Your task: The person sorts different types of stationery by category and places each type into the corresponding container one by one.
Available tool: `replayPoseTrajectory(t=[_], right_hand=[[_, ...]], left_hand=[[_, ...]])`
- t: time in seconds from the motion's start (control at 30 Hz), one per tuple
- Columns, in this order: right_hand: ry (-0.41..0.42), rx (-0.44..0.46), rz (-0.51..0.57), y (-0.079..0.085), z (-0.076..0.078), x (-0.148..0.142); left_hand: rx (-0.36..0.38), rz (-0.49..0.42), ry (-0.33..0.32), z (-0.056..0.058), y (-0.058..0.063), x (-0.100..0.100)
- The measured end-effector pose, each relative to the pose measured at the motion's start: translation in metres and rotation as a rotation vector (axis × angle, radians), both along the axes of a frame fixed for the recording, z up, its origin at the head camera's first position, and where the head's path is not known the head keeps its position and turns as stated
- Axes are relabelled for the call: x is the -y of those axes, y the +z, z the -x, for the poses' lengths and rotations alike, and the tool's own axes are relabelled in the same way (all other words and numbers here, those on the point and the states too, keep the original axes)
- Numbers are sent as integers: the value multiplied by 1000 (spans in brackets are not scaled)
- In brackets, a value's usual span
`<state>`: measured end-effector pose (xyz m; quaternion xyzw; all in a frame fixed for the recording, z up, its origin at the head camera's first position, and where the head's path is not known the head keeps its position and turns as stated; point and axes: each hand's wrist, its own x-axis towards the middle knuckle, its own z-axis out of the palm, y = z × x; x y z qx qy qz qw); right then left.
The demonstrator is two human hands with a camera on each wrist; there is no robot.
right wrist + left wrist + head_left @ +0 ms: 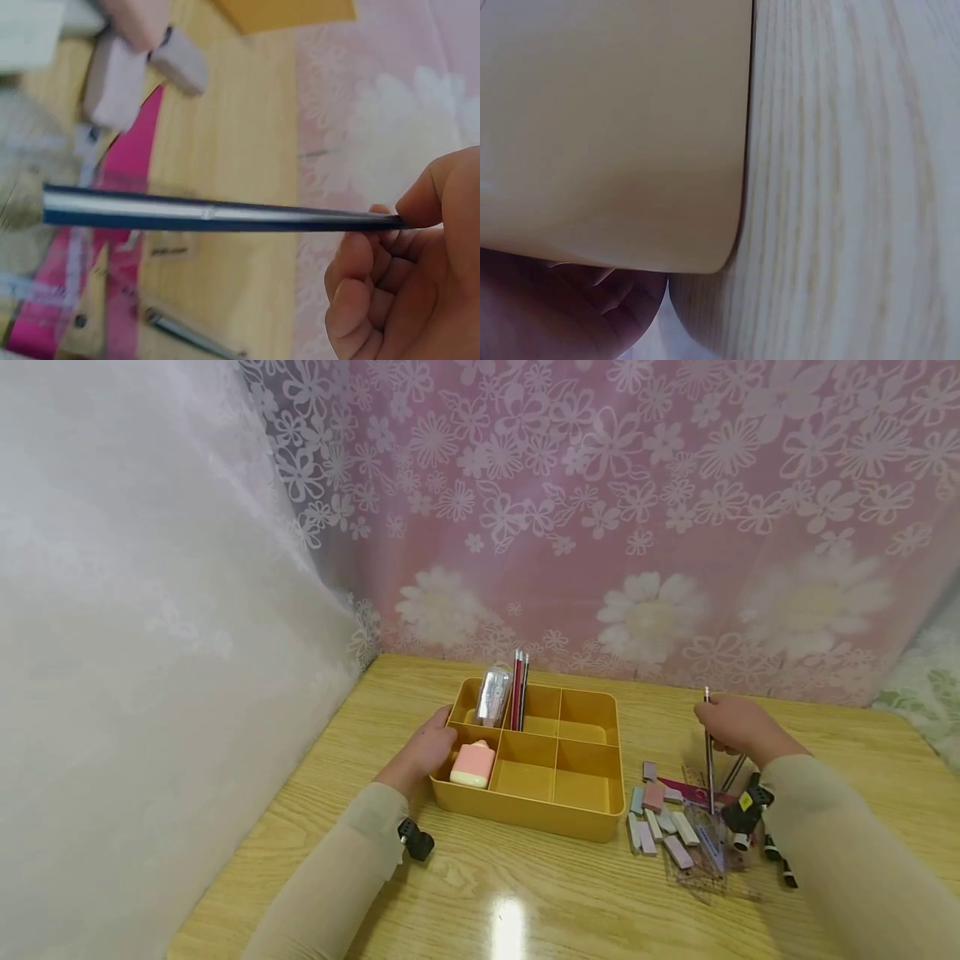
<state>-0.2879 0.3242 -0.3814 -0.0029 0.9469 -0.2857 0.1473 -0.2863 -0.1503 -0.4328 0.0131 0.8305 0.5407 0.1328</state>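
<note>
Wood-grain worktop (pixel 420 902); R hand (pixel 738 725) pinches pencil (pixel 710 768) over pink ruler (pixel 697 792), rt of tray (pixel 525 818). L hand (pixel 427 749) at tray side, fingers part-hidden, grip can't tell. R-wrist cam shows curled fingers (pixel 351 259), mostly hidden from head cam.

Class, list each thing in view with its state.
Yellow organizer: open-topped, partly filled
Red and dark pencils: standing, organizer's back middle
Clear-and-silver case: tilted, organizer's back left
Pink-and-cream bottle: inside, organizer's front left
Erasers: loose, outside organizer
Magenta ruler or set square: partly covered
Dark blue pencil: pinched by right hand
Left hand: holding organizer
</note>
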Motion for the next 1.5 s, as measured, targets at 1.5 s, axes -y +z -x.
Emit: replayPoseTrajectory(t=[1.5], right_hand=[[-41, -264, 422, 56, 40, 179]], left_hand=[[-19, -14, -15, -1, 1, 0]])
